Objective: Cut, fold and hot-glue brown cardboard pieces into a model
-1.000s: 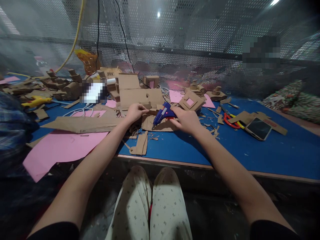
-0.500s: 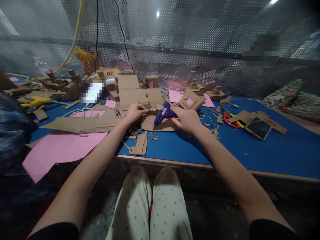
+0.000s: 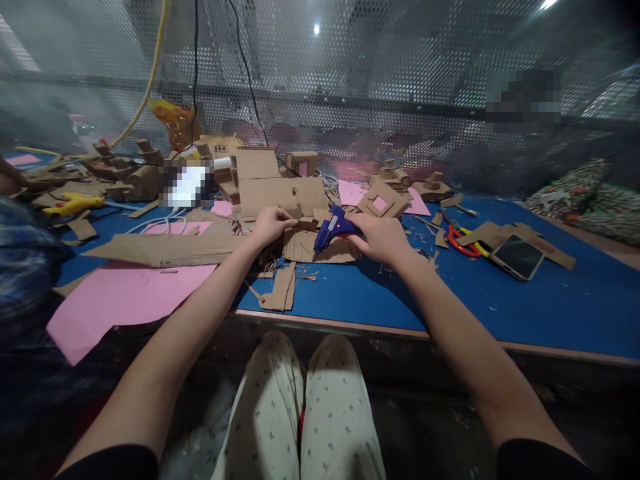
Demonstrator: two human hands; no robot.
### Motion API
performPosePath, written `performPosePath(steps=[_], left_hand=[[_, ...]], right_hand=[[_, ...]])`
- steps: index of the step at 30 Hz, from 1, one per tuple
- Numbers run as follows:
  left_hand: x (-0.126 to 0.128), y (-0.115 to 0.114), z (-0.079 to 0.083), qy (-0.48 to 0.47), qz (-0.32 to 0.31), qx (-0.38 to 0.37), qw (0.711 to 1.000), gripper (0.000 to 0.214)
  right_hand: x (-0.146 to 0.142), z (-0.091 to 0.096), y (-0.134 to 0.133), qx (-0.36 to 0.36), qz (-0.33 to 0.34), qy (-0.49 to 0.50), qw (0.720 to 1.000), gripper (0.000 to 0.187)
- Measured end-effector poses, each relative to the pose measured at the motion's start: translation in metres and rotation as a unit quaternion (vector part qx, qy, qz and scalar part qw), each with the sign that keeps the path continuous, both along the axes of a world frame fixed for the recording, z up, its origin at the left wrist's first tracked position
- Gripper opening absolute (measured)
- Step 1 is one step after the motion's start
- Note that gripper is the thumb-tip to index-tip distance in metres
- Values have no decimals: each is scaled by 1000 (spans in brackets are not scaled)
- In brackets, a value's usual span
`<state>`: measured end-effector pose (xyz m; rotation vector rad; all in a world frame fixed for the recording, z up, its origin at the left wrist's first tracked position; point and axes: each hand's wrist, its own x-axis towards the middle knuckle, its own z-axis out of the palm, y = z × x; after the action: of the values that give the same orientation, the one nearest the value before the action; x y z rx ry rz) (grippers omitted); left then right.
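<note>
My right hand is closed round a blue glue gun with a red light on its side. Its nozzle points down and left at a flat cardboard piece on the blue table. My left hand is curled, pinching the upper left edge of that cardboard piece. Small cardboard scraps lie just in front of both hands.
Pink paper and a long cardboard sheet lie to the left. Cardboard models stand behind the hands. A phone and red-handled scissors lie to the right. A yellow glue gun rests far left. A perforated screen closes the back.
My right hand has shifted the glue gun slightly to the right and tilted it more upright. My left hand has stayed on the cardboard.
</note>
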<state>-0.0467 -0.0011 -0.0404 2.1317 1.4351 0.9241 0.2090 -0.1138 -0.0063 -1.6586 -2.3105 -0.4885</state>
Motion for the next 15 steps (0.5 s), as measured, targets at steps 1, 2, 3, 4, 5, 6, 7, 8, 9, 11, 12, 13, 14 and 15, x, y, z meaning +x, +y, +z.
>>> performPosePath(steps=[1,2,3,4,5,6,7,8,9,11,12,13,14,15], left_hand=[[0,0,0,0,0,1,1000,27],[0,0,1,1,-2,1,1000,27],[0,0,0,1,-3,1,1000,27],[-1,0,0,3,-5,1,1000,27],[-1,1,0,4,-5,1,1000,27],[-1,1,-1,4,-6,2,1000,27],[-1,1,-1,4,-7,2,1000,26],[-1,2,-1,3,-8,1,1000,26],[-1,1,-1,3,-8,1,1000,26],[0,0,0,1,-11,6,1000,27],[0,-1,0,1,-12,9,1000,29],[0,-1,1,3,-11,13,1000,31],[1,-2,2,5,-7,17,1000,35],[1,-3,3,7,-4,21,1000,39]], right_hand=[[1,0,0,0,0,-2,1000,47],[1,0,0,0,-1,-3,1000,47],[2,0,0,0,-2,-5,1000,47],[2,1,0,0,-5,-5,1000,47],[3,1,0,-1,-7,-6,1000,47],[5,2,0,-1,-10,-5,1000,46],[7,3,1,-2,-12,-3,1000,46],[9,5,1,-3,-17,0,1000,47],[12,6,2,-3,-26,7,1000,47],[19,10,4,0,-65,32,997,49],[22,11,5,4,-94,49,994,50],[26,12,6,6,-126,67,990,52],[29,12,7,5,-157,85,984,54],[31,11,8,-1,-187,100,977,55]])
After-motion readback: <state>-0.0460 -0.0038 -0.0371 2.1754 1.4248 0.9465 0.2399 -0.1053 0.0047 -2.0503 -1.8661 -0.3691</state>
